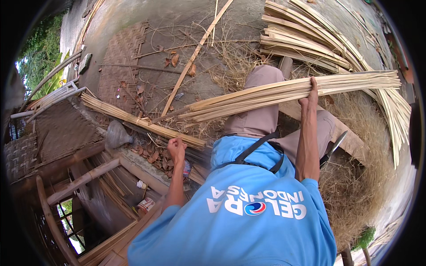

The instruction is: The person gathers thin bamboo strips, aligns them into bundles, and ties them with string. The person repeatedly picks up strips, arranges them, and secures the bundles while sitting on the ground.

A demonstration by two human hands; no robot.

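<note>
My right hand (309,95) grips a bundle of pale bamboo strips (248,98), which lies across my lap. The strips fan apart a little toward the left and rest over my raised knee. My left hand (176,150) is lower and to the left, with its fingers curled together. It is beside the right end of a tied bundle of bamboo strips (133,119) on the ground. Whether anything thin is pinched in those fingers, I cannot tell.
More bamboo strips (306,40) are piled at the far right. A knife (336,146) is by my right leg, near a wooden board (350,133) and a heap of fine shavings (350,195). A clear plastic bottle (116,135) and a woven mat (122,66) are at left.
</note>
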